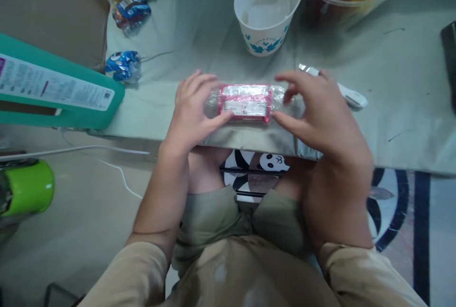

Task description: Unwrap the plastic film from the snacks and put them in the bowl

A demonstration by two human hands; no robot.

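A small pink-edged packet with white printed labels, wrapped in clear crinkled plastic, is near the table's front edge. My left hand is around its left end, fingers stretched out and the thumb tip at the packet's front edge. Loose clear wrap lies between that thumb and the fingers. At the right end, my right hand hovers with thumb and index finger apart, the thumb tip close to the pink corner. Partly behind the right hand lies a white utility knife, its tip showing past the knuckles.
A white paper cup with blue leaf prints stands behind the packet. At the back right is a clear plastic tub of yellow packages. Blue snack packets and a green box with a label are on the left. A dark object sits far right.
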